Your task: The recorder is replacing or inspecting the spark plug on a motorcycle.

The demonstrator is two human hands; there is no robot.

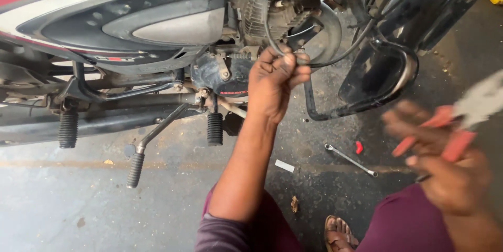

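A motorcycle [131,26] stands side-on in front of me, its engine [262,16] exposed. My left hand [275,81] is raised to the engine and closed on a thin black cable [335,59] that loops out to the right. My right hand [445,168], blurred at the right edge, grips pliers with red handles [461,126], the metal jaws pointing up and right, well away from the engine.
A metal spanner [350,160] and a small red piece [359,147] lie on the oily concrete floor below the crash guard [367,108]. The kick lever [149,147] and footpegs [215,129] jut out at left. My sandalled foot [339,233] is at the bottom.
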